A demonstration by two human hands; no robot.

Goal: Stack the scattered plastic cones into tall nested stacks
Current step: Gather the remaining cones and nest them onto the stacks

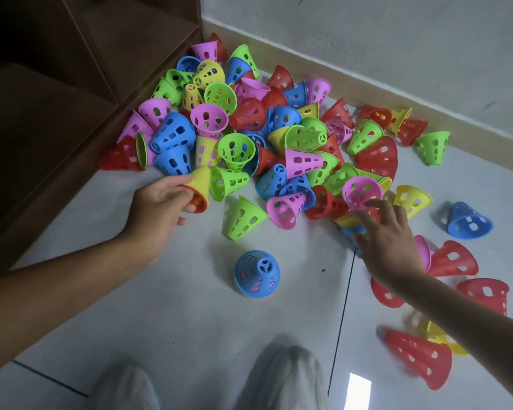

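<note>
The left hand (163, 202) grips a yellow cone (200, 182) with a red one nested inside; the right hand (388, 232), fingers spread, touches a pink cone (360, 190).

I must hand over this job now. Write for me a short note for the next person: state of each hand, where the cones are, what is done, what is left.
Left hand: grips a yellow cone with a red cone nested in it, at the left edge of the pile.
Right hand: fingers spread, reaching at a pink cone on the near right side of the pile; a firm grip is not visible.
Cones: most lie loose in the pile by the wall; some are scattered at the right.
Done: one short stack with a blue cone on top stands on the floor.
Left: nearly all cones.
</note>
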